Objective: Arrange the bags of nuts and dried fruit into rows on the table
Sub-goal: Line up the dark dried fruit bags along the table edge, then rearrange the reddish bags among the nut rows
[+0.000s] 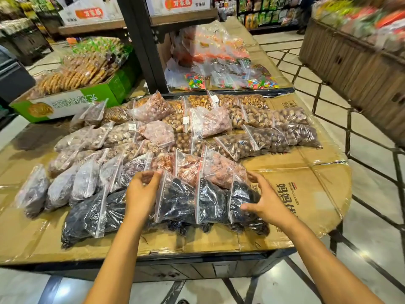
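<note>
Clear zip bags of nuts and dried fruit lie in rough rows on a cardboard-covered table. The front row holds several bags of dark dried fruit. Behind it lie pinkish-brown bags, then brown nut bags toward the back right. My left hand rests with fingers spread on the left end of the dark bags' overlapping group. On that group's right end sits my right hand, fingers curled around the rightmost dark bag. A separate dark bag lies at the front left.
A green and white box of biscuits stands at the back left. A black post rises behind the table. Beyond it lies a second surface with bags of coloured sweets. A wooden display bin stands to the right.
</note>
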